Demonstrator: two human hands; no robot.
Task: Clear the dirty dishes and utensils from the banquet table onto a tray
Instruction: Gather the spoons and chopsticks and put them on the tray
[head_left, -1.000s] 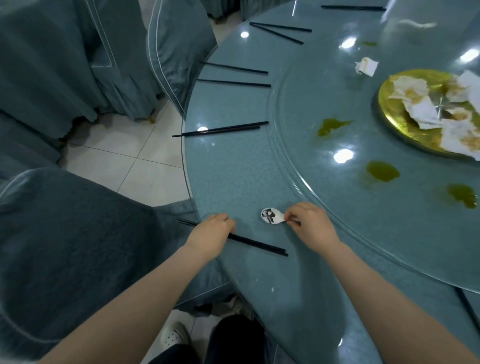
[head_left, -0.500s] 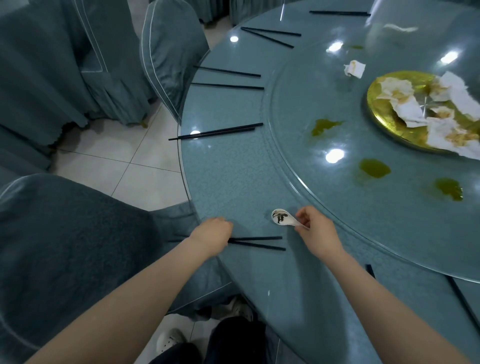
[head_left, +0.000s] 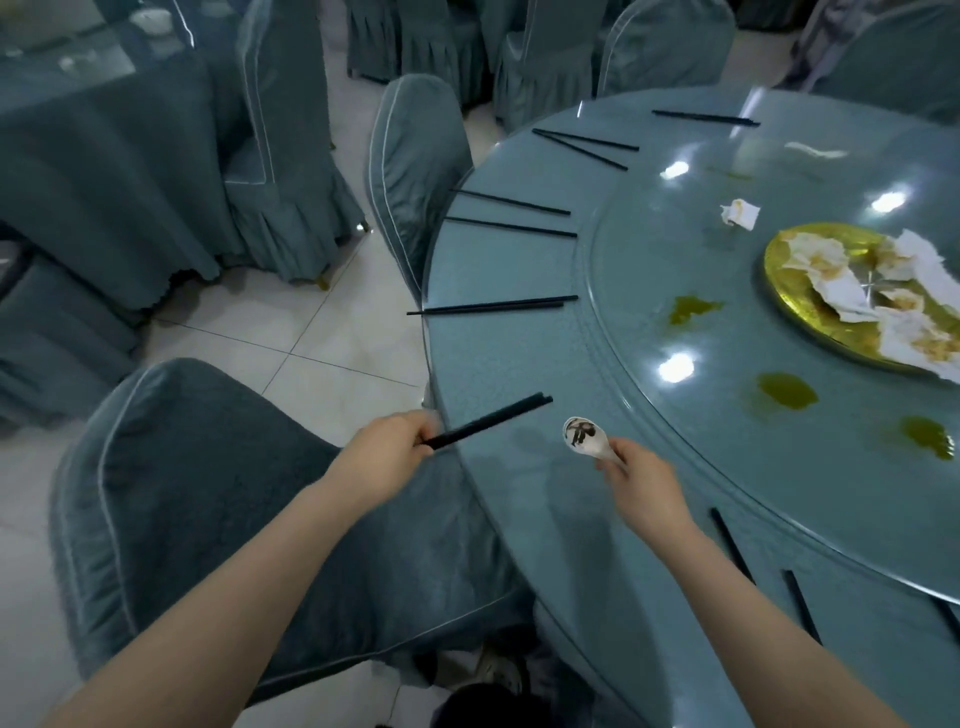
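Observation:
My left hand (head_left: 393, 448) grips a pair of black chopsticks (head_left: 493, 420) by one end, and their tips point up and right over the table edge. A white ceramic spoon (head_left: 586, 437) with a dark mark in its bowl is held by its handle in my right hand (head_left: 641, 480), just above the round teal banquet table (head_left: 509, 353). More black chopstick pairs lie around the rim: one (head_left: 493, 306) ahead, another (head_left: 511, 214) beyond it, others (head_left: 584, 145) farther off. A gold plate (head_left: 795, 306) heaped with soiled napkins sits on the glass turntable (head_left: 675, 249).
Covered teal chairs stand at the table: one (head_left: 197, 493) under my left arm, one (head_left: 410, 171) ahead. Green sauce spills (head_left: 784, 391) and a crumpled napkin (head_left: 740, 213) mark the turntable. More chopsticks (head_left: 732, 545) lie at the right. Another covered table (head_left: 104, 156) is at far left. No tray is visible.
Both hands have lifted off the table: the left has gathered the chopsticks and raised them, and the right has picked up the spoon. The view has tilted up, showing more of the room.

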